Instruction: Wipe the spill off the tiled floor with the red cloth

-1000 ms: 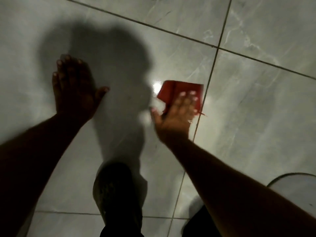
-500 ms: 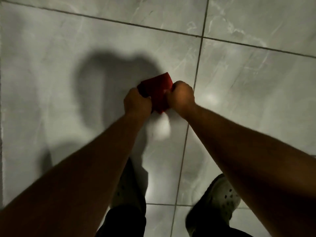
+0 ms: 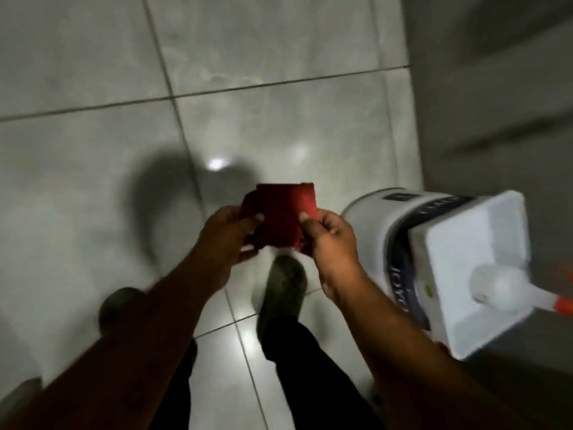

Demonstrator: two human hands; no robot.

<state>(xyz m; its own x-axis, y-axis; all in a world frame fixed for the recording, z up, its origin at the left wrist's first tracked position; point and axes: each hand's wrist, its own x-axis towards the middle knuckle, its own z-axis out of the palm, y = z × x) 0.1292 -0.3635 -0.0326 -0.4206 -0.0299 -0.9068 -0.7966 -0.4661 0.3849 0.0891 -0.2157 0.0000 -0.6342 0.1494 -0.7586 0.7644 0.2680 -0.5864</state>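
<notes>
The red cloth is folded into a small flat square and held up in front of me, well above the grey tiled floor. My left hand pinches its left edge and my right hand pinches its right edge, thumbs on top. I am standing, with both my shoes visible below the cloth. No spill shows on the glossy tiles; only light reflections and my shadow appear there.
A white bucket with dark lettering stands on the floor just right of my right hand. On it rests a white square container with a white handle tipped in orange. A grey wall runs along the right side.
I have risen from crouching to standing. The cloth went from the floor under my right hand, to being bunched in both fists, to being held flat in the air. The bucket came into view.
</notes>
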